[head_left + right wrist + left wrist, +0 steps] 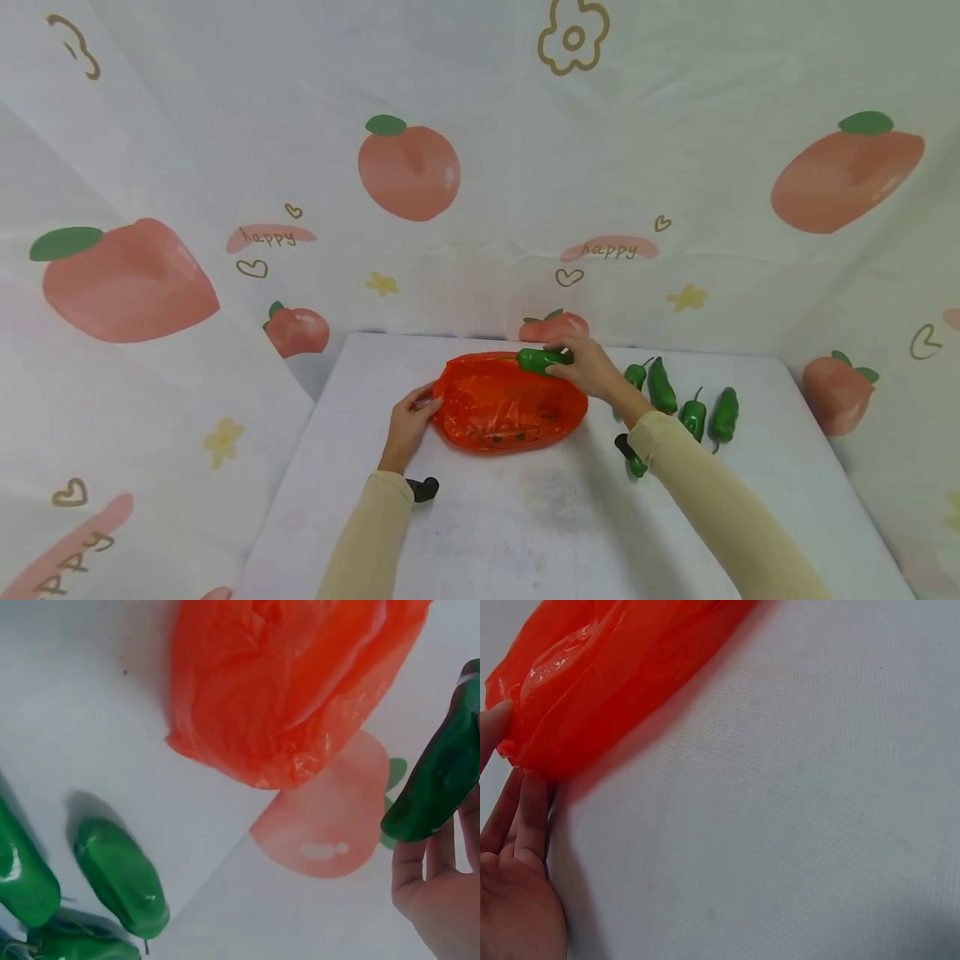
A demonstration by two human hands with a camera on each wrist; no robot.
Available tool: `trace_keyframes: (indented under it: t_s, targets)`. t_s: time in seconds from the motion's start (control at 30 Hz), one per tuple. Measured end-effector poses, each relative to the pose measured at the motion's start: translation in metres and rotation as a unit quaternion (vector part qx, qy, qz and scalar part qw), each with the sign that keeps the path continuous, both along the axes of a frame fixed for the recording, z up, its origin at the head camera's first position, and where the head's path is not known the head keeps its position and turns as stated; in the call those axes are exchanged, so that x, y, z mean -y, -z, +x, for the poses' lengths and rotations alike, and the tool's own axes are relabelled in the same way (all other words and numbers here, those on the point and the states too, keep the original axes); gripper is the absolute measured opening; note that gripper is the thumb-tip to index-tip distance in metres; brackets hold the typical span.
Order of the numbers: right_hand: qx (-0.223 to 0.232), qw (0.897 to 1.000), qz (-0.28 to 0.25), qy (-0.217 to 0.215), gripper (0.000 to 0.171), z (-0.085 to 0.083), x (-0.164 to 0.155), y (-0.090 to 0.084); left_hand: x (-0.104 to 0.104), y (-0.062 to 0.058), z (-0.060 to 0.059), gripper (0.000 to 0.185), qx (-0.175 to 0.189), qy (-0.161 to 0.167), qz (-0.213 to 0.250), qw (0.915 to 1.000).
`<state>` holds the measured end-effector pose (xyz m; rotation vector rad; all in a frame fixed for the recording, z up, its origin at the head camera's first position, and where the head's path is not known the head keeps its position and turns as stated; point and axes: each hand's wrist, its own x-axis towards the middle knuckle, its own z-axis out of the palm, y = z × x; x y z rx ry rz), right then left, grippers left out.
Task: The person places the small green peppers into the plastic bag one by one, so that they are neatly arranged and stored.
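Right hand (pixel 592 371) fingers clamped on green pepper (pixel 542 361) above orange plastic bag (pixel 506 408); left hand (pixel 408 417) fingers pinching bag's left edge on worktop (pixel 525 517).

Tabletop (pixel 525 533): white, cloth-covered, faintly smudged near the middle.
Orange plastic bag (pixel 510 408): lies crumpled toward the far edge.
Green peppers (pixel 693 412): a loose cluster resting on the right, just beside the bag.
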<state>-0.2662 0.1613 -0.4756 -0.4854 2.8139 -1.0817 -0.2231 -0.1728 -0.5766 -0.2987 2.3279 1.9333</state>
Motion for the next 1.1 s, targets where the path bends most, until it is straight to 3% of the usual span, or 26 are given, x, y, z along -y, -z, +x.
trace_keyframes:
  t_s: [0.23, 0.37, 0.57, 1.1]
  targets:
    - [-0.014, 0.999, -0.015, -0.030, 0.030, -0.016, 0.012, 0.010, 0.005, 0.027, -0.008, 0.041, -0.001, -0.015, -0.012, 0.9998]
    - [-0.016, 0.999, -0.016, -0.035, 0.033, -0.020, 0.021, 0.012, 0.006, 0.027, -0.009, 0.040, 0.007, -0.020, -0.001, 0.9998]
    - [-0.004, 0.999, -0.034, -0.037, 0.034, -0.023, 0.031, 0.018, 0.005, 0.034, -0.010, 0.040, -0.015, -0.029, -0.003, 0.9994]
    - [0.067, 0.997, -0.021, -0.018, 0.036, -0.028, 0.057, 0.042, 0.008, 0.036, -0.010, 0.041, 0.002, -0.027, 0.011, 0.9996]
